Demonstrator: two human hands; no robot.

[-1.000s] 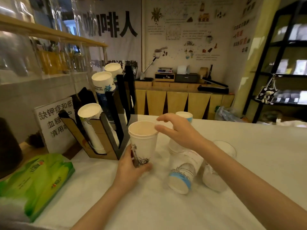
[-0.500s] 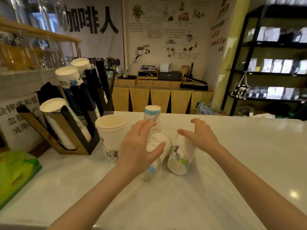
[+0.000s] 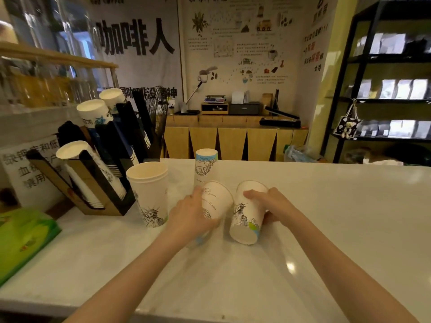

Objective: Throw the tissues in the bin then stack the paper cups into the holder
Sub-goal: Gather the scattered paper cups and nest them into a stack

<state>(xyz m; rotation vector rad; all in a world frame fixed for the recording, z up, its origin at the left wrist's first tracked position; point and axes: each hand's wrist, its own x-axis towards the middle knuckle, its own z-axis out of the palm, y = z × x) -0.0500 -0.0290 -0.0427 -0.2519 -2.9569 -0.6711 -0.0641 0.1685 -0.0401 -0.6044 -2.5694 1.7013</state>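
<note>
Cups (image 3: 247, 215) on pale counter (image 3: 326, 217), café backdrop.

The wall banner (image 3: 137, 36) reads "咖啡人" in large black characters.

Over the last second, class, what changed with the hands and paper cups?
The left hand set down the upright white paper cup and grasped a tipped paper cup; the right hand took the other tipped cup. The upturned cup and black cup holder stayed.
</note>
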